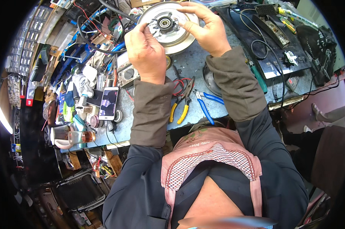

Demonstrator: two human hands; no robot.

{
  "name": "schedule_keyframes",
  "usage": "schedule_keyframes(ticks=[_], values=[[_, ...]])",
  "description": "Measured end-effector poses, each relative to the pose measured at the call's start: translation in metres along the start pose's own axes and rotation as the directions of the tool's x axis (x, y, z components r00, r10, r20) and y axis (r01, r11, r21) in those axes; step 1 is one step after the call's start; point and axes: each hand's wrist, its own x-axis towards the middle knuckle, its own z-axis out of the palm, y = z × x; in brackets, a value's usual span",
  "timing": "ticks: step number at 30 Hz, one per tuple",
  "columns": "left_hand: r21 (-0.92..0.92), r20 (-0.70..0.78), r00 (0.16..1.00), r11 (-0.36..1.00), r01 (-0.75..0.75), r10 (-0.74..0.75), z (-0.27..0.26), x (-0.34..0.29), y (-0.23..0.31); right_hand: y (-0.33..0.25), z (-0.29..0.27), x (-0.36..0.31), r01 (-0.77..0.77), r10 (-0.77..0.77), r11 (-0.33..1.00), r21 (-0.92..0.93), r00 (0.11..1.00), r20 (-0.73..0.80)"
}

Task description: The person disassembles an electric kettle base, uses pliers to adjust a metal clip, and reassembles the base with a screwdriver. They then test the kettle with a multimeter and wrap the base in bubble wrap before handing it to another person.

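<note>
At the far edge of the bench lies a round, silver metal wheel hub [172, 46] with a bearing [165, 23] at its centre. My left hand [146, 55] is at its near left side, fingers curled and fingertips by the inner face. Whatever those fingers may pinch is hidden. On the hub's right, my right hand [207, 30] touches the face, thumb and fingers spread apart. Between my forearms rest yellow-handled pliers [182, 102] and blue-handled cutters [206, 108].
A multimeter [126, 71] and a white phone [109, 103] stand left of my left forearm. Farther left are a glass of brown liquid [82, 137] and heaped parts. A dark panel [269, 42] with cables covers the right side. Another person's legs [327, 113] show beyond the bench.
</note>
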Motion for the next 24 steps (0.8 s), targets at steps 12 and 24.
schedule_keyframes(ticks=[12, 24], values=[[-0.306, 0.062, 0.947, 0.898, 0.318, -0.314, -0.01, -0.003, -0.037, -0.052, 0.009, -0.003, 0.109, -0.124, 0.902, -0.417, 0.992, -0.009], [-0.55, 0.158, 0.843, 0.663, 0.508, -0.514, -0.007, -0.006, -0.054, -0.129, 0.083, -0.157, 0.168, 0.567, 0.537, -0.827, 0.654, 0.501]])
